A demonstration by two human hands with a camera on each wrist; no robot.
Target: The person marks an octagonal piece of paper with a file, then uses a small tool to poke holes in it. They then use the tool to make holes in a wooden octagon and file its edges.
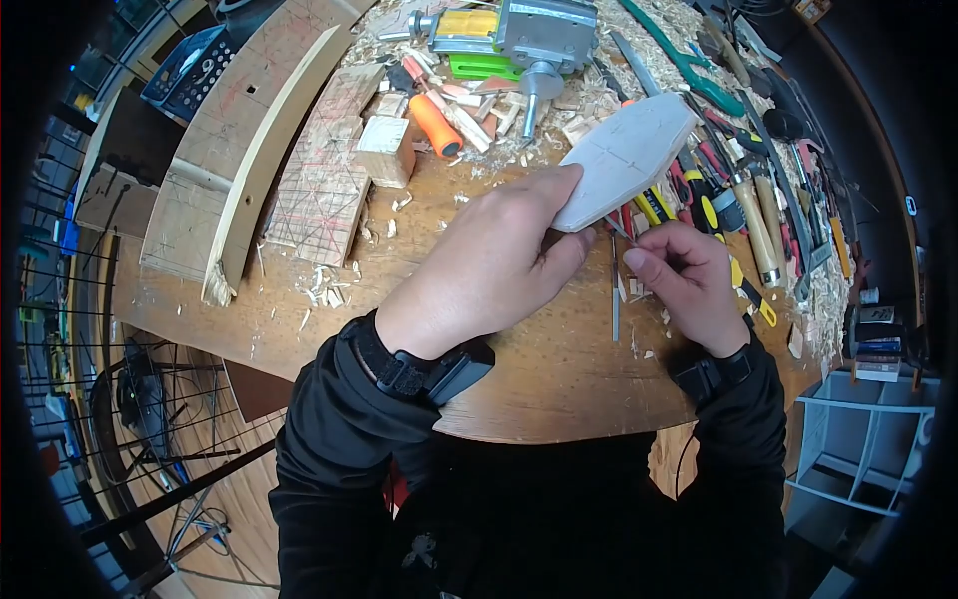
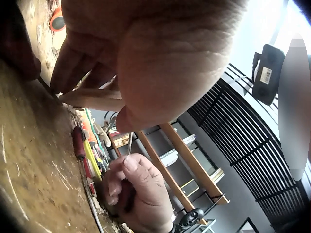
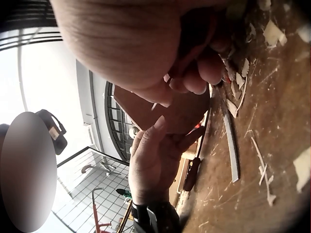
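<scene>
My left hand [image 1: 489, 255] grips a pale, flat wooden piece [image 1: 629, 155] with angled corners and pencil lines on its upper face, thumb on top and fingers beneath. The piece is raised above the workbench and tilted. Just right of its near end, my right hand [image 1: 694, 285] pinches a thin metal rod-like tool [image 2: 129, 143] between thumb and forefinger, its other fingers curled. The tool's tip points toward the wooden piece; its exact kind I cannot tell. Below, between the hands, a narrow flat metal strip [image 3: 231, 145] lies on the bench.
Wood shavings cover much of the workbench [image 1: 559, 384]. At the back stands a vise [image 1: 549, 40], with an orange-handled tool [image 1: 435, 125] and a wooden block [image 1: 386, 150] nearby. A curved board [image 1: 269, 160] stands at left. Several hand tools, including chisels [image 1: 755, 230], crowd the right side.
</scene>
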